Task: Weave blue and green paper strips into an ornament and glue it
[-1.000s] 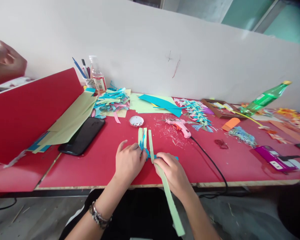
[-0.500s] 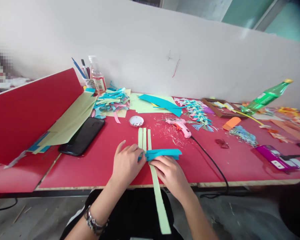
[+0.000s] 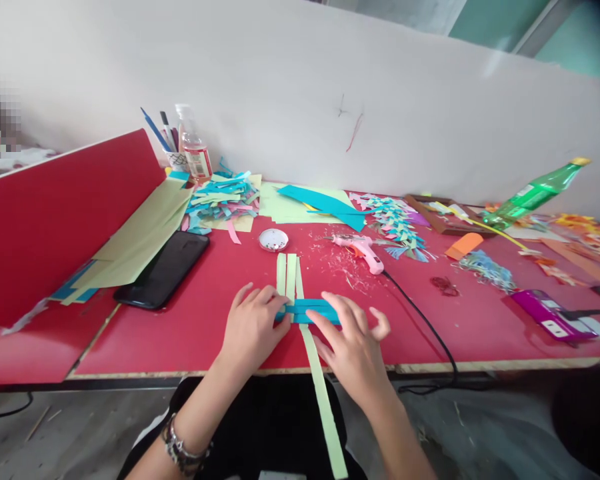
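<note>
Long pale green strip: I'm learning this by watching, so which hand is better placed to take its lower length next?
The right hand, I'd judge: it is spread open beside the long pale green strip, while the left hand is farther off, pinching the blue strips near their left end.

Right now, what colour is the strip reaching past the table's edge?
Pale green; the strip shows best in the head view.
</note>
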`<act>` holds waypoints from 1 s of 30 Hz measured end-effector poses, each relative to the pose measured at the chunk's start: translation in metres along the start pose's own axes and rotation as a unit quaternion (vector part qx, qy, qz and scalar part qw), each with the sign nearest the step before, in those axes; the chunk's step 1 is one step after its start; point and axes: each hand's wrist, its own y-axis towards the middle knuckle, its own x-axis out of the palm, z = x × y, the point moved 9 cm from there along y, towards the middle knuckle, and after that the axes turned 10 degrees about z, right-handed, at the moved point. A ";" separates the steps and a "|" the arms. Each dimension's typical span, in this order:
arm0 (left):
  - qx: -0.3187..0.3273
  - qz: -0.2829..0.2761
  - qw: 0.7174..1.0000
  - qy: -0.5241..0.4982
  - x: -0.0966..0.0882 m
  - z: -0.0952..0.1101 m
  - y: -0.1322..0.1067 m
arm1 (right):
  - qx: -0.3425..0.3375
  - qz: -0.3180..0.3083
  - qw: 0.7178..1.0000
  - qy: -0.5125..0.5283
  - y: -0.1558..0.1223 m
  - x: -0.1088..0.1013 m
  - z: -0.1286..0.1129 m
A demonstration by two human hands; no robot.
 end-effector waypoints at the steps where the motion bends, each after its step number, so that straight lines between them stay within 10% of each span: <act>1: 0.000 0.001 1.000 -0.001 0.000 0.000 0.000 | 0.005 -0.020 1.000 0.017 0.000 0.004 0.001; 30: 0.024 -0.067 0.997 0.015 0.018 0.003 -0.005 | 0.004 -0.089 0.979 0.183 0.008 0.034 0.003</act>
